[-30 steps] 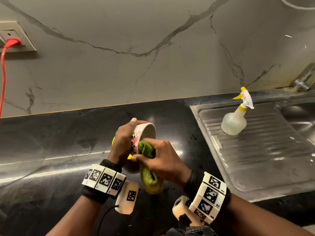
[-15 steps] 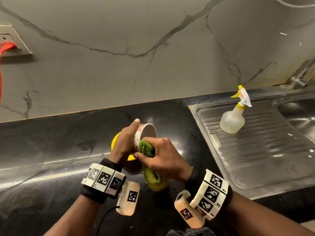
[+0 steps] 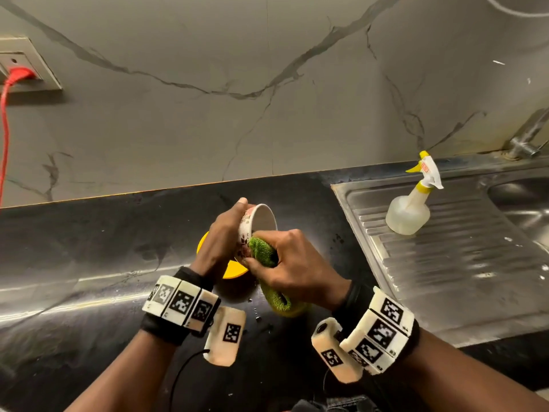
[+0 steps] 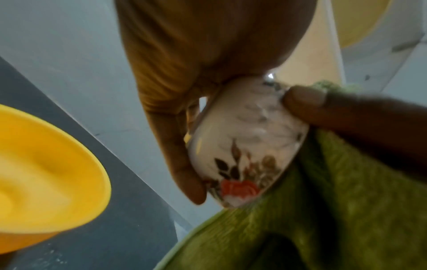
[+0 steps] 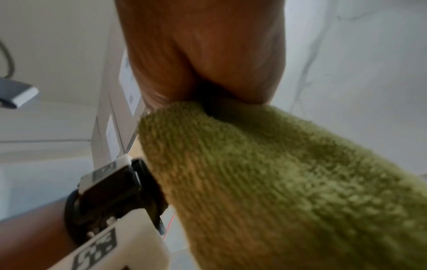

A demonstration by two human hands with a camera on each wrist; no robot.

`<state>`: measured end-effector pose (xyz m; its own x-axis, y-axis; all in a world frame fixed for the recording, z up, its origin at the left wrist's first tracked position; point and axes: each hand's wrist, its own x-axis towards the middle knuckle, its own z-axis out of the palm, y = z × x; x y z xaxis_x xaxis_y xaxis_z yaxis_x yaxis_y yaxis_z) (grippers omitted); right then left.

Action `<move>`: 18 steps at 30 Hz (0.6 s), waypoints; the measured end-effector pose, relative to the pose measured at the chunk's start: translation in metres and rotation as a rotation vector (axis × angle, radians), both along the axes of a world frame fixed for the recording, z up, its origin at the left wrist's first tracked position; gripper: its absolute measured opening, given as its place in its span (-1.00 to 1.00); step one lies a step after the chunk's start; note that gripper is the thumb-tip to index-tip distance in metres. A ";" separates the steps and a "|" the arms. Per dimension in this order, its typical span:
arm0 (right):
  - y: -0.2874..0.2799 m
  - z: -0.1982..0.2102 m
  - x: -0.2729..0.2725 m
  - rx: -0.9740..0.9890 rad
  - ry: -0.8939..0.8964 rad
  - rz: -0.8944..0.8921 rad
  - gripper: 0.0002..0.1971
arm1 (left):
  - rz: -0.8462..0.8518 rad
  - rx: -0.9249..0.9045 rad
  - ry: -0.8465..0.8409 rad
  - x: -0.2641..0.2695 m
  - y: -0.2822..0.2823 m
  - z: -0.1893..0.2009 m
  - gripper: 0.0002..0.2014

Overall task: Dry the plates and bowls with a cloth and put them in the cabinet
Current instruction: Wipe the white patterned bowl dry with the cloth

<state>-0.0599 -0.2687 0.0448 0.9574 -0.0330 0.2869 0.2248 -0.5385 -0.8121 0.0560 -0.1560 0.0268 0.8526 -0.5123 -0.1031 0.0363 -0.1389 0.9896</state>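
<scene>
Head view: the left hand [image 3: 221,233] holds a white flowered bowl [image 3: 255,230] tilted on its side above the black surface [image 3: 89,263], fingers curled round its base; the right hand [image 3: 294,272] is clamped on a green cloth [image 3: 263,251] and presses it against the bowl's rim; a yellow bowl [image 3: 234,270] sits under the hands; a spray bottle [image 3: 411,203] stands far right on the sink's drainboard [image 3: 460,278].

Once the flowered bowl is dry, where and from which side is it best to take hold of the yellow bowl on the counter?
Probably by the rim of the yellow bowl, from above on its left side. It rests upright on the counter with that edge exposed, while the left hand and flowered bowl cover the rest.
</scene>
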 end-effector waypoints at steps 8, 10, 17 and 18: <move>0.001 0.008 0.003 0.455 0.285 0.051 -0.70 | 0.059 -0.078 -0.572 -0.022 0.009 -0.007 -0.66; 0.000 0.013 0.002 0.574 0.324 0.075 -0.72 | 0.076 -0.178 -0.530 -0.026 0.009 -0.011 -0.61; 0.001 0.006 -0.002 0.046 0.129 0.047 -0.89 | -0.051 -0.124 0.193 -0.016 0.010 0.008 -0.45; 0.005 0.006 -0.003 0.030 0.133 0.080 -0.88 | -0.049 -0.121 0.255 -0.015 0.010 0.011 -0.44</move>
<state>-0.0632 -0.2641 0.0509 0.9867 0.0387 0.1578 0.1559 -0.4980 -0.8530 0.0412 -0.1463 0.0375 0.7808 -0.5741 -0.2464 0.2818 -0.0283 0.9590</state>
